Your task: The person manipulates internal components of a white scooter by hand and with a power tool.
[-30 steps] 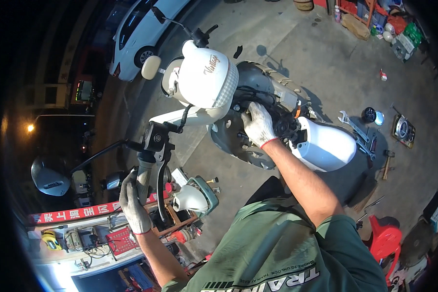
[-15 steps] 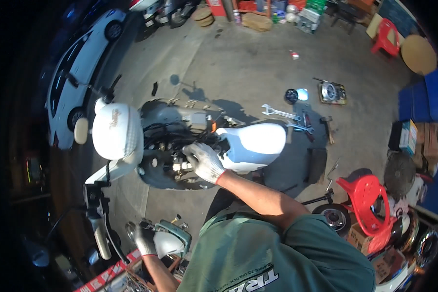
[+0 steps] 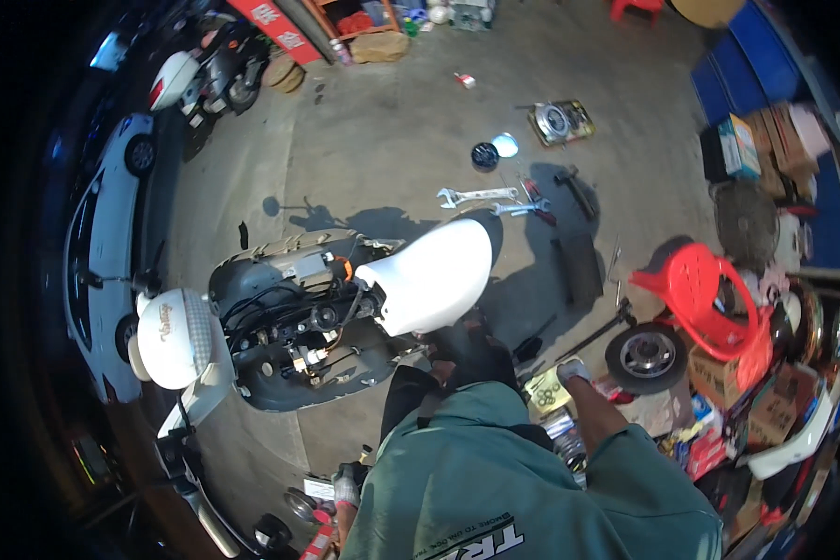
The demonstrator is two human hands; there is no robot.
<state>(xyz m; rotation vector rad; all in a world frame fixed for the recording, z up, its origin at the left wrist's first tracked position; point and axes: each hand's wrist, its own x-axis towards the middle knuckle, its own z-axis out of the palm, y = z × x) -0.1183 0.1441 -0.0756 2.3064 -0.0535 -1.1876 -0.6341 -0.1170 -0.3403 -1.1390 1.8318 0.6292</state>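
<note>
In the head view, a motor scooter stands partly stripped, its wires and frame parts bare behind the white front with its handlebar. Its white seat is nearest my body. My right hand, in a pale work glove, is down at the right by a yellow sheet bearing several dark rings; its fingers are too small to make out. My left hand, gloved too, is low beside my shirt, near a small light-tipped item. My body partly hides it, so its grip does not show.
Wrenches, a hammer and a round black container lie on the floor beyond the seat. To the right are a wheel, a red chair and cardboard boxes. A white car stands left.
My right hand has left the scooter's bare middle and moved right to the yellow sheet. My left hand has drawn in toward my body. The view has turned rightward.
</note>
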